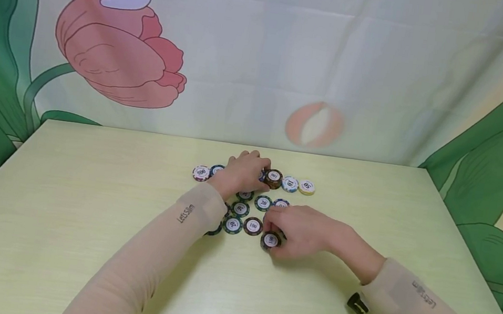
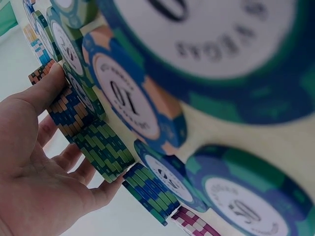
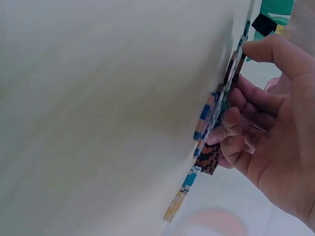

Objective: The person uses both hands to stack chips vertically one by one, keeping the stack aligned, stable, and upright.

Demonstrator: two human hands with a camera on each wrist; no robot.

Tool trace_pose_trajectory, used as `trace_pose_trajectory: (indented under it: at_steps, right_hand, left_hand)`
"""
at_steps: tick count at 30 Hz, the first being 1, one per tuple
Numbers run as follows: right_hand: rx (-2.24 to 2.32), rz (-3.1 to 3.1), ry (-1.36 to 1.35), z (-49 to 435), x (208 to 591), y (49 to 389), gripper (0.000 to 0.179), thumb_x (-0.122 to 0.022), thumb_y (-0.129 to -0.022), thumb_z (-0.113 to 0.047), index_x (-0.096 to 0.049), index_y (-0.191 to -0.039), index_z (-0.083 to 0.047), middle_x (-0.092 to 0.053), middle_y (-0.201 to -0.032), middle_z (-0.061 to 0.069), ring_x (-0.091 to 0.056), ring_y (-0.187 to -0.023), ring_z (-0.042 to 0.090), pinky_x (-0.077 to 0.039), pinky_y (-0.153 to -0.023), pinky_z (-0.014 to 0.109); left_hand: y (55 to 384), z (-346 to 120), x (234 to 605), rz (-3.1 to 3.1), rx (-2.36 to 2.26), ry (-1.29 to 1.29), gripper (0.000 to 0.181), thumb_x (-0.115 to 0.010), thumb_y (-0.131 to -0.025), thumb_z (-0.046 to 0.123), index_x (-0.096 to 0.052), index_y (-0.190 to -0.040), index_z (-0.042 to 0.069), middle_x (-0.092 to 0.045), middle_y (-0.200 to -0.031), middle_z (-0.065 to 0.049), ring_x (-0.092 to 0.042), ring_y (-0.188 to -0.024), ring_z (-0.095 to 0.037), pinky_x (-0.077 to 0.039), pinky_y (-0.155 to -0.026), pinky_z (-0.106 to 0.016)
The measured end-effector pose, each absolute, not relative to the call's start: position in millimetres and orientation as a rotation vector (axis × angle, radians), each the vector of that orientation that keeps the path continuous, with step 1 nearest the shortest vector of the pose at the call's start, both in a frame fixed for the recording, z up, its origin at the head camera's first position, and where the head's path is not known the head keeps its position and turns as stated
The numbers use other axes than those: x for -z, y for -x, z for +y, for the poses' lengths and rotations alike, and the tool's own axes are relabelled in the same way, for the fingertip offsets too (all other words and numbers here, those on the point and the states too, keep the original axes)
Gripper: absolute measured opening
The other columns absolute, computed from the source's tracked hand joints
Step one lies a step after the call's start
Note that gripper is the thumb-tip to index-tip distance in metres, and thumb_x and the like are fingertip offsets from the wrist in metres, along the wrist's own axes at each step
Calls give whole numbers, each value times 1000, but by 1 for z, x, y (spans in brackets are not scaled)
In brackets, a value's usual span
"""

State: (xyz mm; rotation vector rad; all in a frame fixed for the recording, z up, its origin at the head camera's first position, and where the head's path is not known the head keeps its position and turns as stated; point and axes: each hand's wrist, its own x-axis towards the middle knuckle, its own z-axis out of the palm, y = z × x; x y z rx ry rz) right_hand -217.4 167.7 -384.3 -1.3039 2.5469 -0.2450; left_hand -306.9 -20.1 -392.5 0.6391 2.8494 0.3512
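My left hand (image 1: 245, 171) reaches over the back row of poker chip stacks. Its thumb lies at the near side and its fingers curl behind, around a blue-and-orange stack of poker chips (image 2: 71, 112) beside the brown 100 stack (image 1: 273, 179). A green stack (image 2: 104, 150) stands by the other fingers. Nearer the front, my right hand (image 1: 301, 232) pinches a dark 100 poker chip (image 1: 271, 241) between thumb and fingers. Loose chips lie between the hands, among them a green 20 chip (image 1: 263, 203) and a 100 chip (image 1: 253, 226); the left sleeve covers some others.
Light blue 10 chips (image 1: 290, 184) and yellow 50 chips (image 1: 307, 187) end the back row at right. A purple-edged 500 stack (image 1: 201, 173) ends it at left. A printed curtain (image 1: 243, 71) hangs behind the pale table (image 1: 86, 183). A black clip (image 1: 358, 304) is by the right sleeve.
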Motion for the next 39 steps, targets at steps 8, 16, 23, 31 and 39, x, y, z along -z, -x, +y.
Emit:
trace_pose_trajectory:
  at_steps: [8,16,23,31,39]
  right_hand:
    - [363,2629,1232,172,377,229,29,-75,-85,-25,-64,-109,-12,-59,-102,-6,-58,-87,11,-51,-79,32]
    - [424,2790,1099,173,380,242,33,-72,-82,-24,-64,-111,-8,-60,-101,-2,-55,-83,14,-50,-72,33]
    - [481,2943,932,171,382,253,37,-70,-84,-23,-65,-116,-6,-61,-106,5,-58,-87,19,-53,-71,38]
    - [518,3029,820,170,387,269,38,-70,-85,-21,-66,-118,-3,-61,-108,9,-60,-89,23,-54,-73,41]
    - [490,3036,791,166,392,279,37,-69,-87,-20,-67,-120,-3,-61,-111,11,-60,-88,24,-54,-73,41]
  left_hand:
    - [309,-20,394,2858,-334,-636,47,-75,-94,42,-62,-132,16,-55,-132,-10,-49,-123,-32,-37,-106,-58]
    - [309,-20,395,2858,-341,-628,46,-75,-95,41,-62,-132,17,-55,-131,-9,-49,-123,-31,-38,-105,-58]
    - [310,-20,397,2860,-353,-631,46,-75,-94,40,-62,-131,17,-54,-129,-9,-48,-121,-31,-37,-104,-59]
    - [309,-19,397,2859,-344,-634,44,-76,-94,40,-63,-130,17,-54,-126,-9,-49,-118,-31,-38,-104,-59]
    - [309,-20,397,2863,-342,-637,44,-75,-95,39,-63,-130,17,-55,-126,-9,-49,-117,-31,-39,-102,-59]
